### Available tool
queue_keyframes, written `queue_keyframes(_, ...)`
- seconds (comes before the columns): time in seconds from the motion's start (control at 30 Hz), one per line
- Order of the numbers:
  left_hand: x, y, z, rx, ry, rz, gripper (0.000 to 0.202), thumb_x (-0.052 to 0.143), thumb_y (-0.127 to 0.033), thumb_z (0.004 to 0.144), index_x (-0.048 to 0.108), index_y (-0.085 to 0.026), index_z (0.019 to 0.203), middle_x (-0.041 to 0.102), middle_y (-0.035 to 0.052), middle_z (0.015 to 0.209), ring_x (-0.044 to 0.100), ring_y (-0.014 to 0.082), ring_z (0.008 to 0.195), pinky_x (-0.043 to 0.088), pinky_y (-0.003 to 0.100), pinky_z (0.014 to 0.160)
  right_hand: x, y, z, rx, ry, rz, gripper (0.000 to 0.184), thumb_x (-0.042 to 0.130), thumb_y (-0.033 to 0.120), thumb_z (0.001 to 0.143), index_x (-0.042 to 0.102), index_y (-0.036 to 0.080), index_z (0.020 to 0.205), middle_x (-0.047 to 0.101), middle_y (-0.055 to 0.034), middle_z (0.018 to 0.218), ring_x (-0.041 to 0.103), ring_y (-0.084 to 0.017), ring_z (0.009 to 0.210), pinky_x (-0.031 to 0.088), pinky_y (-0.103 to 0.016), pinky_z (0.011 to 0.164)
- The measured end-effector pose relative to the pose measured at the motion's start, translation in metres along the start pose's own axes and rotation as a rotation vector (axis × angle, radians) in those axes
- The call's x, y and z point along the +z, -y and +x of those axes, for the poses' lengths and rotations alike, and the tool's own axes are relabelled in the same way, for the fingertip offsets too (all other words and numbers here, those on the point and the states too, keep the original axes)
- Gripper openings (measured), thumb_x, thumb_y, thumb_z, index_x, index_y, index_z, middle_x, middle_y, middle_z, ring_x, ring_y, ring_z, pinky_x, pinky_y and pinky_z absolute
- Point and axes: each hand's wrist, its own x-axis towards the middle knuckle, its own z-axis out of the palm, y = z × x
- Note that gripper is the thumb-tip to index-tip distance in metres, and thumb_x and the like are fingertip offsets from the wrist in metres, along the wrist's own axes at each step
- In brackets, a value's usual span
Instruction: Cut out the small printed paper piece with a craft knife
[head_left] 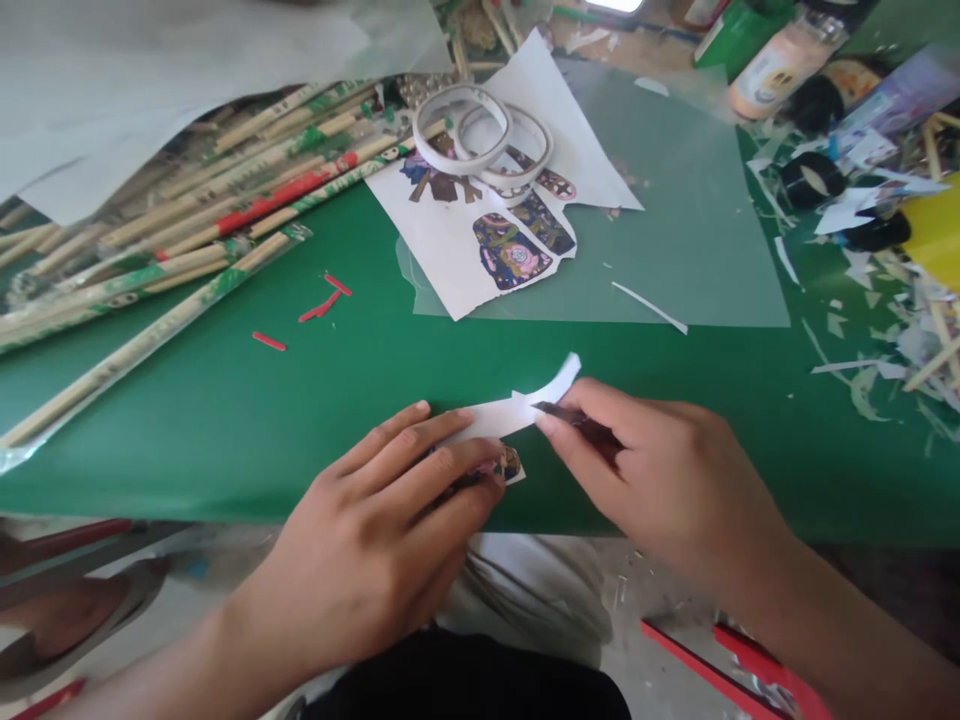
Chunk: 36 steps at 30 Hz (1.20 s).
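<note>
My left hand (390, 510) lies on the green table (225, 420) with its fingers pressed flat on a small printed paper cutout (508, 466) and the end of a white paper strip (517, 405). My right hand (660, 470) is closed in a pinch around a thin dark tool (570, 415) whose tip touches the strip. The strip curls up toward the far right.
A printed sheet (480, 230) with coloured patterns lies on a translucent sheet (675, 220), with tape rolls (480, 135) on it. Wrapped chopsticks (187, 230) pile at the left. Paper scraps, bottles and clutter crowd the right (885, 250). Red bits (322, 305) lie mid-table.
</note>
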Motion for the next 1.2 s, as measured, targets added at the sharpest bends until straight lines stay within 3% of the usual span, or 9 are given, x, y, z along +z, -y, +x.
queue_keyframes(0.17,0.0,0.002,-0.002,0.011,-0.004,0.012,0.025,0.053,-0.009,0.091,0.065,-0.014,0.112,0.068,0.0056,0.121,0.053,0.0215,0.13,0.035,0.041,0.119,-0.026,0.007,-0.003,-0.027,-0.106,-0.134,0.027,0.049,0.03,0.097,0.052,0.02,0.072,0.049,0.0059,0.051,0.042,-0.007,0.041,0.028,-0.024,0.043)
queue_keyframes(0.3,-0.01,0.012,0.005,0.036,0.029,0.053,0.031,0.044,-0.007,0.095,0.065,-0.02,0.113,0.071,-0.0014,0.119,0.057,0.0215,0.122,0.04,0.044,0.11,-0.038,0.009,0.0,-0.105,-0.184,-0.179,0.012,0.052,0.024,0.097,0.059,0.018,0.09,0.062,0.0037,0.064,0.053,-0.007,0.05,0.035,-0.023,0.051)
queue_keyframes(0.43,-0.018,0.015,0.007,0.057,-0.022,0.158,0.03,0.043,-0.01,0.096,0.068,-0.022,0.108,0.073,-0.0004,0.113,0.064,0.0203,0.096,0.049,0.037,0.074,-0.021,0.009,-0.003,-0.169,-0.053,-0.107,0.022,0.054,0.035,0.096,0.065,0.016,0.099,0.067,-0.0005,0.078,0.058,-0.01,0.056,0.037,-0.026,0.049)
queue_keyframes(0.57,-0.011,0.008,-0.007,0.003,-0.06,0.175,0.028,0.047,-0.012,0.096,0.066,-0.018,0.115,0.072,0.0057,0.114,0.063,0.0234,0.11,0.054,0.039,0.086,0.002,0.01,-0.014,-0.202,0.026,-0.065,0.03,0.057,0.036,0.095,0.067,0.02,0.117,0.063,0.0002,0.08,0.055,-0.01,0.052,0.034,-0.027,0.045)
queue_keyframes(0.67,-0.004,0.006,-0.018,-0.001,-0.07,0.146,0.034,0.049,-0.008,0.094,0.062,-0.015,0.124,0.068,0.0069,0.125,0.056,0.0254,0.126,0.048,0.046,0.107,0.009,0.006,-0.015,-0.182,-0.033,-0.079,0.022,0.056,0.023,0.095,0.071,0.023,0.111,0.062,0.0016,0.076,0.055,-0.009,0.052,0.032,-0.025,0.044)
queue_keyframes(0.8,-0.003,0.01,-0.022,0.038,-0.068,0.11,0.034,0.047,-0.007,0.093,0.062,-0.014,0.123,0.067,0.0069,0.125,0.053,0.0255,0.129,0.044,0.049,0.111,0.009,0.001,-0.007,-0.18,-0.066,-0.142,0.021,0.057,0.019,0.093,0.072,0.022,0.108,0.062,0.0014,0.075,0.055,-0.009,0.052,0.029,-0.025,0.042)
queue_keyframes(0.9,-0.006,0.007,-0.019,0.024,-0.057,0.186,0.034,0.047,-0.008,0.094,0.063,-0.016,0.122,0.068,0.0063,0.123,0.057,0.0259,0.121,0.05,0.045,0.098,-0.001,0.008,-0.005,-0.122,-0.107,-0.203,0.021,0.054,0.024,0.095,0.07,0.018,0.108,0.065,-0.0015,0.079,0.054,-0.01,0.052,0.03,-0.026,0.042)
queue_keyframes(1.03,-0.006,-0.009,-0.008,-0.079,-0.027,0.378,0.034,0.052,-0.015,0.093,0.063,-0.02,0.124,0.07,0.0063,0.11,0.061,0.0243,0.087,0.046,0.039,0.068,-0.02,0.028,-0.012,-0.052,-0.176,-0.075,0.019,0.049,0.025,0.098,0.063,0.013,0.105,0.068,-0.0058,0.085,0.064,-0.012,0.067,0.041,-0.024,0.054)
queue_keyframes(1.2,-0.002,-0.015,0.005,-0.108,-0.021,0.372,0.029,0.05,-0.021,0.094,0.066,-0.016,0.117,0.069,0.0071,0.095,0.058,0.0232,0.077,0.042,0.039,0.064,-0.009,0.029,-0.015,-0.037,-0.082,-0.058,0.016,0.044,0.023,0.098,0.055,0.017,0.088,0.063,0.0022,0.067,0.056,-0.009,0.049,0.033,-0.023,0.042)
